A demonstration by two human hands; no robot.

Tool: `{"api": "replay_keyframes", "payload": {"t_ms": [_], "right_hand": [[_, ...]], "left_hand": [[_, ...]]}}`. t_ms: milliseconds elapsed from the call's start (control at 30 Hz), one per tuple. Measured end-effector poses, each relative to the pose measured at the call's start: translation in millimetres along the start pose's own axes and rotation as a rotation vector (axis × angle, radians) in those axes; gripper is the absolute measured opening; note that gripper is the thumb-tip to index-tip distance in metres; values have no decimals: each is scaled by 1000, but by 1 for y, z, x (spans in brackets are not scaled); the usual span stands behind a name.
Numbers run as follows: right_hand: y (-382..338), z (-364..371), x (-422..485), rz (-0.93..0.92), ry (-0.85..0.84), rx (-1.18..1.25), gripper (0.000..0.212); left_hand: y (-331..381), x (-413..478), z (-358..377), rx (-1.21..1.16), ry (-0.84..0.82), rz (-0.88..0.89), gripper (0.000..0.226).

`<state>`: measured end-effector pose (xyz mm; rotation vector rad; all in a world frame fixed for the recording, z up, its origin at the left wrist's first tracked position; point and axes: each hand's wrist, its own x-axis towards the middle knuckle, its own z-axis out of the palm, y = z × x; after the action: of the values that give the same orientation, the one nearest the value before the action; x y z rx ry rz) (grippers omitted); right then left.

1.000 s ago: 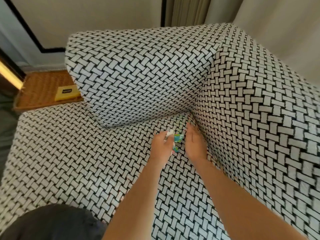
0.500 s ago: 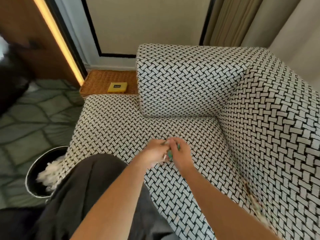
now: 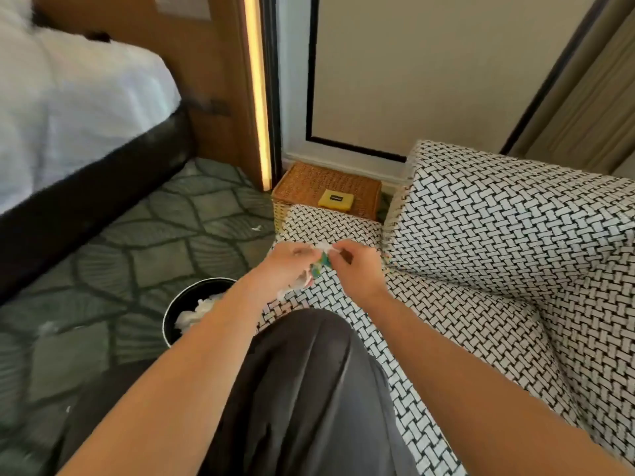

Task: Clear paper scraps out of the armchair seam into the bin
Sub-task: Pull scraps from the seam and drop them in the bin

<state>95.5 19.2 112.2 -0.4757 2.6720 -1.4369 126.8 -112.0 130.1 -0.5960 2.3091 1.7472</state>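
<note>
bin (image 3: 184, 302): half behind left forearm (image 3: 206, 341) | paper scraps (image 3: 322, 266): blurred | bed (image 3: 68, 97): cropped

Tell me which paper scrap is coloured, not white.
The green-blue scrap held between the left hand and right hand; the others, in the hands, the bin and on the carpet, look white.

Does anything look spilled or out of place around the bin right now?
Yes. A small white scrap lies on the carpet beyond the bin, and another whitish bit lies left of it, both outside the bin.
</note>
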Motion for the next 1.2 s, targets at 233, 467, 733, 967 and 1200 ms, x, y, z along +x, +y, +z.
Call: {"api": "replay_keyframes", "payload": {"t_ms": [233, 467, 733, 967, 1200], "right_hand": [[-36, 108, 42, -23, -180, -47, 15], [-28, 215, 72, 20, -299, -110, 13], [19, 298, 98, 182, -382, -201, 11], [53, 337, 106, 349, -356, -185, 17], [64, 346, 105, 527, -454, -144, 37]], "left_hand": [[-62, 25, -90, 28, 198, -63, 19], [-142, 69, -147, -73, 278, -157, 17], [-224, 134, -166, -72, 300, -254, 18], [-260, 177, -166, 90, 258, -290, 31], [-268, 181, -162, 183, 193, -289, 38]]}}
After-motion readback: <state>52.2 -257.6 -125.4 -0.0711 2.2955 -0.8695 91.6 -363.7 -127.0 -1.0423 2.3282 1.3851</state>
